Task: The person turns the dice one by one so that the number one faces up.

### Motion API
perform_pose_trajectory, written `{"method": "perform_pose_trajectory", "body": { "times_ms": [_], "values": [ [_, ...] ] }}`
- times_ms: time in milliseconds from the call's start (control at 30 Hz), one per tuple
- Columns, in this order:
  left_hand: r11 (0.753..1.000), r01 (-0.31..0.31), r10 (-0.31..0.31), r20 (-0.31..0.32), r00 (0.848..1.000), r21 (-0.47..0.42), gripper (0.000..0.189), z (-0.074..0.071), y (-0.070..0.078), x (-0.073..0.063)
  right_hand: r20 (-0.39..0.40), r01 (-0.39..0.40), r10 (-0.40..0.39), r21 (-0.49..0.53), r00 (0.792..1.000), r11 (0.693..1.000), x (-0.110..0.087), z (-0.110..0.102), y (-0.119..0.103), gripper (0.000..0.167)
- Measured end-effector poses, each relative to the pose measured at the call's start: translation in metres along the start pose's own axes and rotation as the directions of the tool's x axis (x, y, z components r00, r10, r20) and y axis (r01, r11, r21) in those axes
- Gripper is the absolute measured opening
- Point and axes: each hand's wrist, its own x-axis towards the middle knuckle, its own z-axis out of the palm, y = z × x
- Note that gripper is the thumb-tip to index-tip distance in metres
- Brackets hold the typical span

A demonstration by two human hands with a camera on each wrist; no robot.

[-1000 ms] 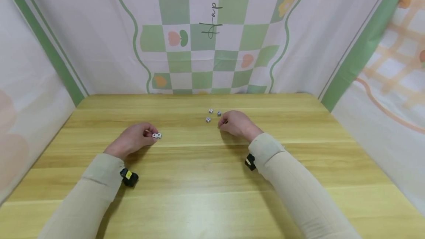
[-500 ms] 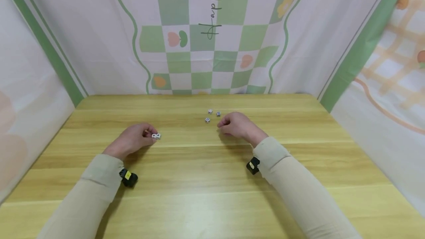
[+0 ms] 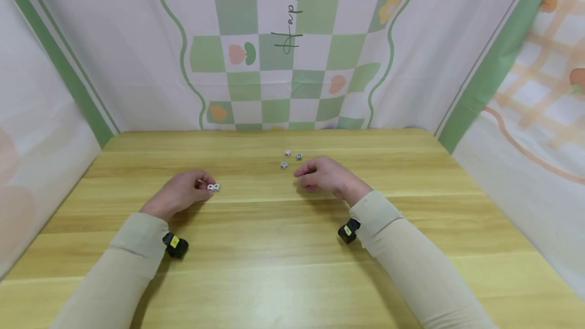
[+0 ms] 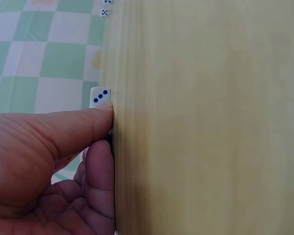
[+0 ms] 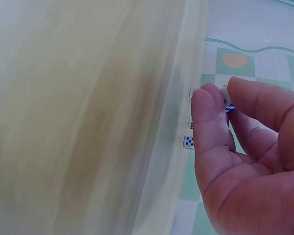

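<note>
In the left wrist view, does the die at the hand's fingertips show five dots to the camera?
No, the die at the left hand shows three blue dots in a diagonal line.

- Wears long sleeves of plain, pale beige cloth: a left sleeve [image 3: 105, 283] and a matching right sleeve [image 3: 416, 263].
- Has a broad left cuff [image 3: 139, 235] and a broad right cuff [image 3: 377, 212], each set off by a visible edge line across the cloth.
- Carries a small, boxy, black left wrist unit [image 3: 180, 250] at the inner edge of the left cuff, marked with a yellow patch [image 3: 174, 241].
- Bears a similar black right wrist unit [image 3: 344, 236], also marked in yellow.
- Shows soft creases low on the right sleeve.
</note>
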Motion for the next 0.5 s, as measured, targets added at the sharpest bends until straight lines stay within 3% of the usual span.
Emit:
{"method": "perform_pose_trajectory", "body": {
  "times_ms": [500],
  "values": [
    [1.000,-0.007,0.007,-0.002,1.000,0.007,0.020,0.0003,-0.0016,0.0008,0.015,-0.013,0.012,0.062,1.000,0.998,-0.0031,0.0040,0.0057,0.035]
  ]
}}
